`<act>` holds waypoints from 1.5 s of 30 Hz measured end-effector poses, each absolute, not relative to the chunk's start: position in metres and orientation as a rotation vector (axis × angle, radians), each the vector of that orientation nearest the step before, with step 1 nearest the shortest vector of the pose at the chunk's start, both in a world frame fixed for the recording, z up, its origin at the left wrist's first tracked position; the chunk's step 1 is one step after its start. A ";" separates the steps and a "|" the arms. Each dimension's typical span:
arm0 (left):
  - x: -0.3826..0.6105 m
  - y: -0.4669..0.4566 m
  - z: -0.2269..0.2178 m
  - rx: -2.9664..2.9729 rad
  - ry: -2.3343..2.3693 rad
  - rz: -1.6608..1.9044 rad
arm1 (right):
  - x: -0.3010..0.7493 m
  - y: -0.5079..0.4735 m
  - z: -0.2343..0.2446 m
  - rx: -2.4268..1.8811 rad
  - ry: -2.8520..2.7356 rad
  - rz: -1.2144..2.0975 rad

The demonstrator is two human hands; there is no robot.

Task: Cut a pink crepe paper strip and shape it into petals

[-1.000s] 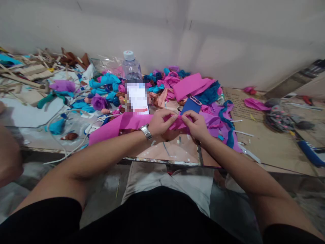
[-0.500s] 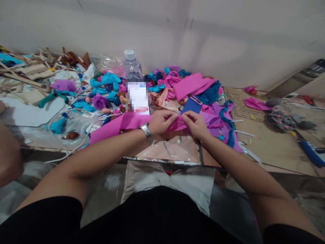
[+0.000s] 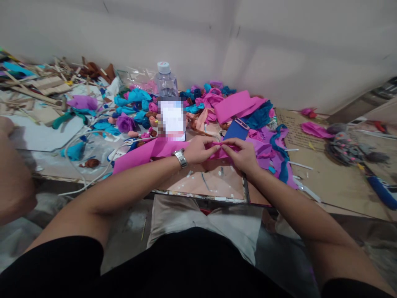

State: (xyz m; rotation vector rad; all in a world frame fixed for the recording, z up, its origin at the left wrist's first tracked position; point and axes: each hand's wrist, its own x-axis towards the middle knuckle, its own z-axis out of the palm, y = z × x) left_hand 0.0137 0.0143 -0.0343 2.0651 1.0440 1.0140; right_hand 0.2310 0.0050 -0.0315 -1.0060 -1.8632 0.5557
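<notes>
A long pink crepe paper strip (image 3: 133,158) runs from the left toward the middle of the table, passing beneath my left wrist. My left hand (image 3: 198,150), with a metal watch on its wrist, pinches the strip's right part between thumb and fingers. Close against it, my right hand (image 3: 242,155) grips the same paper near its edge, the two sets of fingertips almost touching. Just behind the hands lies a blue box-like piece (image 3: 235,130) with a pink clip-shaped thing (image 3: 242,123) on it. Folded pink crepe paper (image 3: 232,106) rests farther back.
A phone (image 3: 172,118) with a blurred screen stands before a clear bottle (image 3: 167,80). Purple paper roses (image 3: 125,123) and blue scraps lie around. Wood sticks (image 3: 46,85) heap at left, by a white cable (image 3: 83,178). Another person's arm (image 3: 15,178) shows at left; cardboard (image 3: 297,136) at right.
My fingertips have shifted slightly along the pink strip's edge, and my right-hand fingers now stretch closer to the left ones. The view has turned a little; the other person's arm reaches farther in.
</notes>
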 end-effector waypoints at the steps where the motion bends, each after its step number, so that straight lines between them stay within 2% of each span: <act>1: 0.014 0.014 -0.034 2.054 1.033 1.017 | 0.231 0.005 -0.031 -0.991 -1.873 0.539; 8: 0.016 0.015 -0.033 1.923 1.032 1.015 | 0.233 0.003 -0.028 -0.922 -1.948 0.406; 15: 0.014 0.014 -0.031 1.942 0.912 1.045 | 0.232 0.001 -0.025 -0.912 -1.968 0.387; 25: 0.017 0.015 -0.033 1.884 0.998 1.086 | 0.233 0.000 -0.026 -0.984 -1.987 0.370; 45: 0.018 0.014 -0.035 1.915 0.999 1.064 | 0.236 0.003 -0.027 -0.863 -2.082 0.224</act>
